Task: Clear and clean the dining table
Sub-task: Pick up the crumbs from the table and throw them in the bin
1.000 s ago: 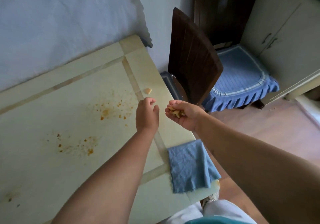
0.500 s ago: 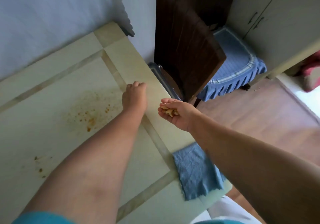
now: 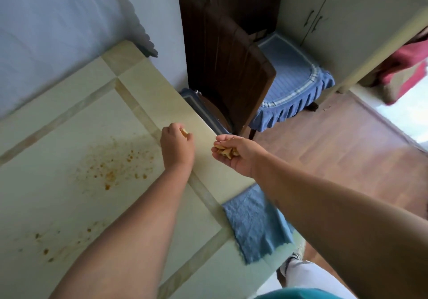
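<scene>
The pale green dining table (image 3: 58, 159) fills the left half of the view. Orange sauce stains and crumbs (image 3: 111, 169) are spattered across its top. My left hand (image 3: 177, 147) hovers over the table near its right edge and pinches a small yellowish food scrap (image 3: 184, 132) in its fingertips. My right hand (image 3: 236, 155) is cupped palm up just past the table's edge, holding a small pile of food scraps (image 3: 225, 151). A folded blue cloth (image 3: 252, 224) lies on the table's near right corner and hangs over the edge.
A dark wooden chair (image 3: 222, 67) with a blue frilled seat cushion (image 3: 294, 83) stands against the table's right side. Cream cabinets (image 3: 335, 14) stand behind it. Wooden floor (image 3: 335, 159) lies to the right. A wall borders the table's far side.
My left hand reached to the lone scrap near the table's right edge and picked it up. The right hand stayed cupped beside the edge. The camera shifted.
</scene>
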Demonstrator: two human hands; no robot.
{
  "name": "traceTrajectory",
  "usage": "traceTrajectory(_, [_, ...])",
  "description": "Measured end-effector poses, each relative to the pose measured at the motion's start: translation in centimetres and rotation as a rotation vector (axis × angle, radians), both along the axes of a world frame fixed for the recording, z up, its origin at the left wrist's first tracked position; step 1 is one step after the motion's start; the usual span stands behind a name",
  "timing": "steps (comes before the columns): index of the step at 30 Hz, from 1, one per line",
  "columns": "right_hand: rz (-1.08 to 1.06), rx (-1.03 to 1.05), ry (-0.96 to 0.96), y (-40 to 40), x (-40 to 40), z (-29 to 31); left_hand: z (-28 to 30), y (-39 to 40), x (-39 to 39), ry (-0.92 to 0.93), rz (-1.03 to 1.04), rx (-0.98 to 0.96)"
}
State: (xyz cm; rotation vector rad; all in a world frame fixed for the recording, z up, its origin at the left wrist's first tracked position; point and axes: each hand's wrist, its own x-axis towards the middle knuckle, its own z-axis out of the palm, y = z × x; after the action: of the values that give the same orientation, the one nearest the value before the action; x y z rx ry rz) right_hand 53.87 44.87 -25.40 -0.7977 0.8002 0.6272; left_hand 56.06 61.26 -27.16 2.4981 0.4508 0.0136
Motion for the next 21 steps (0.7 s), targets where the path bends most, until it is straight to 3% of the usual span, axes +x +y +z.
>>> traceTrajectory(3, [-0.049,-0.033,0.011,-1.3,-0.3,0.7,1.5,-3.9,-1.8,-0.011,0.076,-0.215])
traceTrajectory(6, [-0.104,-0.021,0.008,-3.5,-1.0,1.6,3.3,-8.6,-3.8,-0.088,0.006,-0.322])
traceTrajectory(10, [-0.175,0.016,-0.015,-7.5,-2.5,2.3,4.6,-14.2,-6.4,-0.236,-0.293,-0.281])
traceTrajectory(14, [-0.34,0.007,0.013,-12.9,-4.5,3.4,5.6,-19.8,-8.5,-0.235,-0.508,-0.145])
traceTrajectory(18, [-0.451,0.045,0.003,-19.2,-7.0,5.0,6.2,-25.5,-10.3,-0.278,-0.651,-0.131])
traceTrajectory(21, [-0.497,0.04,-0.044,-24.8,-9.2,5.5,6.3,-31.5,-12.6,-0.203,-0.759,-0.161])
